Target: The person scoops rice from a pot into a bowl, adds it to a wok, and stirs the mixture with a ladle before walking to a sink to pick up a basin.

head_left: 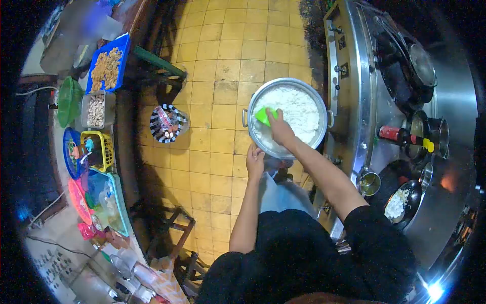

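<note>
A large round metal pot (258,142) with two side handles stands in front of me, filled with white rice-like food (301,109). My right hand (281,129) reaches over the pot, its fingers closed on a bright green scoop or scraper (264,116) at the left part of the white food. My left hand (255,161) is at the pot's near left rim, fingers bent; whether it grips the rim is hard to make out.
A steel stove (362,116) runs along the right, with a wok (415,200), a red-labelled bottle (392,133) and pans. On the left counter are a blue tray (123,63), a yellow basket (107,152) and a teal tray (121,215). A striped bin (157,133) and wooden stool (185,230) stand on yellow tiles.
</note>
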`<state>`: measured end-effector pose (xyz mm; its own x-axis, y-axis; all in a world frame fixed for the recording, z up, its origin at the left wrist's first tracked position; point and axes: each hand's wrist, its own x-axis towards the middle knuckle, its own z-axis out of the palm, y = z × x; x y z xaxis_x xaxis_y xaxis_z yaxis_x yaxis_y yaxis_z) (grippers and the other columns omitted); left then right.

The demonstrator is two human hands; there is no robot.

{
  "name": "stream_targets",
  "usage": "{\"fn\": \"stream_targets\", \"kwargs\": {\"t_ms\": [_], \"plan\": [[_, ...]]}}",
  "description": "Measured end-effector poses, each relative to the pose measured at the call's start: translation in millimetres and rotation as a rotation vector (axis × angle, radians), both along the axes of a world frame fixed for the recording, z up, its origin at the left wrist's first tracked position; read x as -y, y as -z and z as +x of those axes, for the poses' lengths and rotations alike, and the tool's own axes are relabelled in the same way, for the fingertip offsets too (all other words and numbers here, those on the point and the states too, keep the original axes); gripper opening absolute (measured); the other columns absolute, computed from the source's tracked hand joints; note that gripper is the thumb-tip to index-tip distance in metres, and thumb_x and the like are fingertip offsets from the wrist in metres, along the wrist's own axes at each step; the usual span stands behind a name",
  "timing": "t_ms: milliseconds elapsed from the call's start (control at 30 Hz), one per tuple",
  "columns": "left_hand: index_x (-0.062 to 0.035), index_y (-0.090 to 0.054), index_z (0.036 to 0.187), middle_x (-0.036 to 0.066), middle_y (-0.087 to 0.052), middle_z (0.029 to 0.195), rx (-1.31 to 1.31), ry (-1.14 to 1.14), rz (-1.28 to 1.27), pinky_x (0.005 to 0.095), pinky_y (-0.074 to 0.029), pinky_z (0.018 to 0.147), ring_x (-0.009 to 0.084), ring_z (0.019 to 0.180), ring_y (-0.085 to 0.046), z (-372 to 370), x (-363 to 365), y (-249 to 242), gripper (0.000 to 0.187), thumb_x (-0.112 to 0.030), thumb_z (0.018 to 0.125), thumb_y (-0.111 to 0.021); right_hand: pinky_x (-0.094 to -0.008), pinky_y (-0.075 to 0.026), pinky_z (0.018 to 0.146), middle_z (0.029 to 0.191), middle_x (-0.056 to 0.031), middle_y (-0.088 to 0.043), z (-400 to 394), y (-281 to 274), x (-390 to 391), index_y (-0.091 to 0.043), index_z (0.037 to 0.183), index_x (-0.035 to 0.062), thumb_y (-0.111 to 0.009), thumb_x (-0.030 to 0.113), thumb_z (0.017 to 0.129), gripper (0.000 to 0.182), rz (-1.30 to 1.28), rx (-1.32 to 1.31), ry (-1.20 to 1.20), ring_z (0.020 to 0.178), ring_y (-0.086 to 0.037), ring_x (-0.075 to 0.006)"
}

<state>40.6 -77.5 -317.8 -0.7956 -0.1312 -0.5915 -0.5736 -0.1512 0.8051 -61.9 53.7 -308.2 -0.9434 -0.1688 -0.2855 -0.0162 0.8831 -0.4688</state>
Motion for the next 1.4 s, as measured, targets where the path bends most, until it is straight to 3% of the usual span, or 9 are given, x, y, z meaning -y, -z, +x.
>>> {"fn": "stream_targets", "kwargs": {"t_ms": [267, 433, 500, 667, 833, 967, 1033, 1233, 1400], "plan": [[0.0002, -0.017, 0.136, 0.017, -0.054, 0.106, 0.017, 0.025, -0.002, 0.0258, -0.045, 0.078, 0.0175, 0.092, -0.055, -16.0, -1.3, -32.3, 0.067, 0.002, 0.080, -0.053, -0.0423, -0.050, 0.073, 0.127, -0.0337, -0.026, 61.1, -18.2, -7.0, -0.017, 0.138, 0.0161, -0.069, -0.002, 0.055, 0.099, 0.067, 0.266, -0.088, 0.086, -0.057, -0.0449], [-0.0029, -0.015, 0.138, 0.016, -0.055, 0.103, 0.010, 0.061, 0.029, 0.0257, -0.046, 0.076, 0.0174, 0.090, -0.056, -8.1, -1.3, -12.7, 0.070, 0.002, 0.080, -0.053, -0.0416, -0.044, 0.086, 0.124, -0.0258, -0.037, 51.3, -4.0, -41.2, -0.019, 0.137, 0.0148, -0.062, -0.005, 0.056, 0.094, -0.063, 0.396, 0.032, 0.102, -0.052, -0.0389], [-0.0036, -0.015, 0.138, 0.014, -0.055, 0.103, 0.081, 0.029, 0.039, 0.0261, -0.045, 0.076, 0.0178, 0.090, -0.056, -14.1, -3.6, -38.4, 0.070, 0.003, 0.078, -0.052, -0.0380, -0.044, 0.086, 0.114, -0.0244, -0.046, 44.6, 55.5, -72.1, -0.023, 0.136, 0.0145, -0.055, -0.006, 0.059, 0.086, -0.429, 0.027, -0.147, 0.103, -0.052, -0.0361], [-0.0024, -0.022, 0.135, 0.013, -0.054, 0.107, 0.073, 0.116, -0.015, 0.0268, -0.043, 0.081, 0.0185, 0.092, -0.054, -8.2, 4.5, -28.0, 0.064, 0.001, 0.078, -0.051, -0.0236, -0.039, 0.044, 0.101, -0.0108, -0.051, 52.7, 21.8, -96.2, -0.025, 0.136, 0.0176, -0.043, -0.017, 0.064, 0.082, -1.003, 0.626, 0.438, 0.060, -0.048, -0.0129], [0.0021, -0.039, 0.126, 0.014, -0.053, 0.116, -0.189, 0.257, -0.530, 0.0308, -0.039, 0.090, 0.0214, 0.109, -0.048, -11.2, 0.3, -4.1, 0.046, -0.012, 0.084, -0.051, -0.0276, -0.046, 0.054, 0.106, -0.0074, -0.050, 73.0, -4.7, -121.3, -0.017, 0.140, 0.0198, -0.047, -0.009, 0.069, 0.082, -1.245, 0.706, 0.575, 0.074, -0.052, -0.0185], [-0.0013, -0.046, 0.122, 0.013, -0.051, 0.117, -0.337, 0.284, -0.254, 0.0317, -0.043, 0.082, 0.0239, 0.100, -0.052, -24.1, -28.7, -39.7, 0.045, -0.012, 0.080, -0.058, -0.0360, -0.048, 0.061, 0.114, -0.0076, -0.043, 95.7, -16.6, -127.1, -0.017, 0.139, 0.0270, -0.049, -0.006, 0.074, 0.080, -1.321, 0.634, 0.786, 0.082, -0.051, -0.0198], [-0.0014, -0.046, 0.123, 0.013, -0.049, 0.121, -0.371, 0.390, -0.281, 0.0300, -0.043, 0.083, 0.0227, 0.103, -0.051, -30.9, -50.1, -73.7, 0.041, -0.012, 0.084, -0.055, -0.0309, -0.048, 0.062, 0.094, -0.0102, -0.055, 106.1, -25.4, -119.3, -0.038, 0.125, 0.0129, -0.047, -0.010, 0.074, 0.056, -1.571, 0.624, 1.055, 0.069, -0.055, -0.0187], [-0.0004, -0.039, 0.127, 0.013, -0.043, 0.127, -0.512, 0.409, -0.031, 0.0368, -0.032, 0.097, 0.0237, 0.119, -0.039, -32.5, -108.1, -123.6, 0.045, -0.030, 0.094, -0.038, -0.0340, -0.048, 0.064, 0.088, -0.0110, -0.057, 136.4, -45.8, -119.1, -0.053, 0.096, 0.0002, -0.049, -0.003, 0.075, 0.021, -1.858, 0.477, 1.023, 0.074, -0.055, -0.0219], [-0.0038, -0.034, 0.130, 0.016, -0.037, 0.132, -0.256, 0.487, 0.680, 0.0404, -0.026, 0.101, 0.0265, 0.121, -0.036, -13.9, -190.9, -181.5, 0.057, -0.046, 0.094, -0.022, -0.0314, -0.044, 0.052, 0.084, -0.0126, -0.055, 197.7, -124.4, -163.2, -0.051, 0.094, 0.0023, -0.045, -0.001, 0.074, 0.021, -1.757, 0.097, 1.086, 0.064, -0.055, -0.0217]]}}
